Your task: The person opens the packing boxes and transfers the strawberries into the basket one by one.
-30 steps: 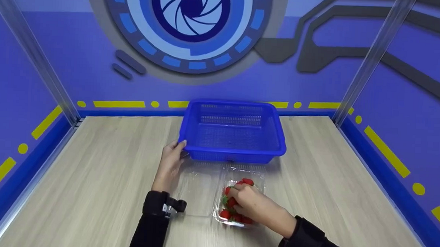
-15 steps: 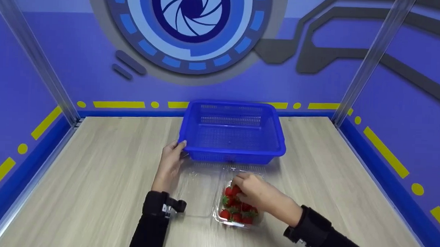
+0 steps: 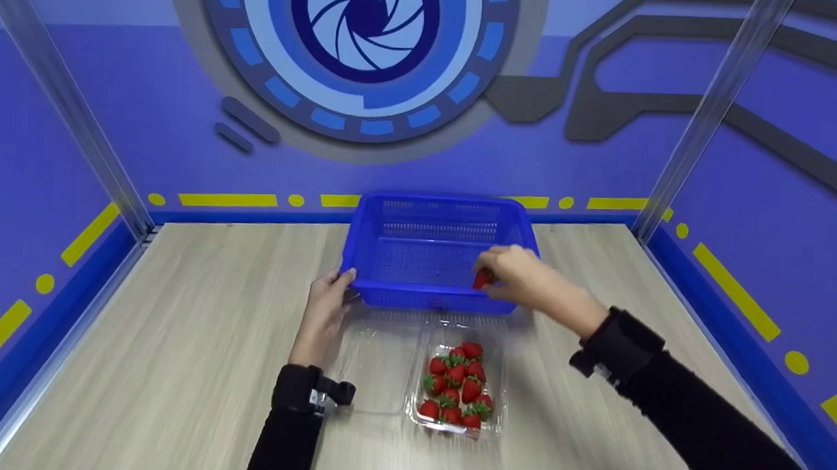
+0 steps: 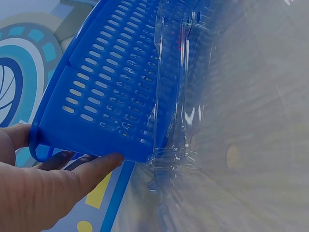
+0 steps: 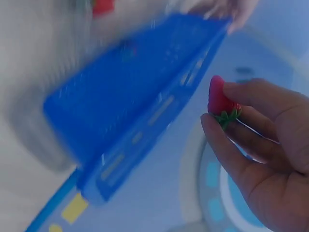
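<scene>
My right hand (image 3: 526, 276) pinches a red strawberry (image 5: 219, 99) between thumb and fingers. In the head view it is over the front right part of a blue plastic basket (image 3: 416, 288). The right wrist view shows the berry's green leaves by the thumb tip. My left hand (image 3: 322, 312) grips the basket's front left corner; the left wrist view has its thumb (image 4: 104, 166) against the slotted wall. A clear plastic clamshell box (image 3: 412, 404) lies open in front of the basket. Several strawberries (image 3: 470, 390) sit in its right half.
The clamshell's transparent lid (image 3: 379, 367) lies flat to the left of the berries, near my left wrist. Purple-blue panels (image 3: 421, 168) with metal corner posts enclose the wooden table (image 3: 194, 366) at the back and both sides.
My right hand has picked a strawberry out of the clamshell and moved it up and away, over the basket. The left hand has stayed at the basket's corner.
</scene>
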Demonstrator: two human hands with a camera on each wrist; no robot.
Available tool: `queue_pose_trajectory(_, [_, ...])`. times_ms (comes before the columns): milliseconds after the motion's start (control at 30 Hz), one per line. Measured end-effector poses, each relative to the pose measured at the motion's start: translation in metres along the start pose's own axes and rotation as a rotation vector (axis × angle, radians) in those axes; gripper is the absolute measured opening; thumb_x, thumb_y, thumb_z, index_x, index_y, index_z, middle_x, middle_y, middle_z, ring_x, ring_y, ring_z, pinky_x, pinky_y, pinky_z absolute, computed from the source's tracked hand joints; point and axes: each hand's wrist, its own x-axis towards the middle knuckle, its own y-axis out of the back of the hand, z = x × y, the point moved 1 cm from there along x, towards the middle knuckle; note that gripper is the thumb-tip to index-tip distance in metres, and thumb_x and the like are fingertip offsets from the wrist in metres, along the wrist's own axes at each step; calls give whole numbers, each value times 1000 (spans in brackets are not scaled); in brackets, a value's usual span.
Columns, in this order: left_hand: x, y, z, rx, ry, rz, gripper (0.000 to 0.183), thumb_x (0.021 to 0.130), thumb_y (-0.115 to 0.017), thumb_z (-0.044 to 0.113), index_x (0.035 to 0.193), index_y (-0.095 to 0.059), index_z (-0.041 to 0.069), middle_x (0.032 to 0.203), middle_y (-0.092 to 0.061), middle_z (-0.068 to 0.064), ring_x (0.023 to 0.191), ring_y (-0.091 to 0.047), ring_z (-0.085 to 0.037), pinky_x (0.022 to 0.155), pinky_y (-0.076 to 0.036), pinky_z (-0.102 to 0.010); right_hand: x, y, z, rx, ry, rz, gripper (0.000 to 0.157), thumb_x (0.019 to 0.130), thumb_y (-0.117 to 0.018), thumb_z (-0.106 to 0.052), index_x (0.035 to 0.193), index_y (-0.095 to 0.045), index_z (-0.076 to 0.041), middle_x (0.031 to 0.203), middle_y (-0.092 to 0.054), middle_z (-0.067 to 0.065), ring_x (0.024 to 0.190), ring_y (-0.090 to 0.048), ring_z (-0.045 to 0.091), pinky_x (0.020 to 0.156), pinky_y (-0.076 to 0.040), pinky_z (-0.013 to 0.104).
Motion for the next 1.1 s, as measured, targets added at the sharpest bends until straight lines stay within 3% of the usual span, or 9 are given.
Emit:
queue_pose_trajectory(167, [2, 0, -1, -16, -8, 3, 48, 106, -54, 14, 147, -44, -8, 144, -50, -33, 128, -56, -37, 111, -43, -53, 15, 18, 31, -6, -23, 1, 15, 81, -76, 5, 94, -71, 4, 89, -70, 16, 81, -68, 28, 69, -60, 38])
queue_pose_trajectory(267, [2, 0, -1, -20, -11, 15, 47, 106, -54, 14, 146, -45, -8, 142, -51, -33, 123, -59, -35, 110, -43, -53, 21, 20, 47, 8, -96, 10, 17, 82, -76, 3, 98, -72, 4, 90, -72, 18, 82, -69, 30, 70, -60, 41])
queue_pose_trajectory(400, [2, 0, 0, -33, -20, 6, 47, 106, -54, 14, 147, -44, -7, 142, -51, -34, 122, -60, -34, 110, -44, -52, 25, 12, 67, 19, -182, -1, 18, 82, -77, 1, 100, -73, 5, 91, -73, 19, 83, -71, 31, 72, -60, 41])
queue_pose_trajectory(567, [3, -1, 1, -27, -10, -3, 48, 106, -54, 15, 147, -45, -7, 142, -52, -32, 125, -58, -36, 109, -45, -51, 23, -4, 89, 31, -229, -23, 14, 81, -77, 2, 95, -74, 6, 88, -74, 18, 80, -71, 29, 71, -61, 41])
queue_pose_trajectory(733, [3, 0, -1, -15, -1, -7, 50, 106, -54, 15, 149, -42, -7, 145, -50, -31, 130, -55, -38, 111, -43, -53, 21, -12, 96, 31, -236, -34, 11, 82, -80, -2, 91, -75, 3, 84, -74, 14, 76, -70, 25, 68, -59, 39])
queue_pose_trajectory(1100, [2, 2, -4, -35, -6, -7, 49, 106, -53, 14, 149, -41, -8, 145, -49, -33, 130, -55, -40, 111, -43, -54, 26, -9, 86, 51, -265, -65, 12, 86, -77, -4, 96, -75, 2, 87, -73, 12, 72, -62, 18, 63, -53, 32])
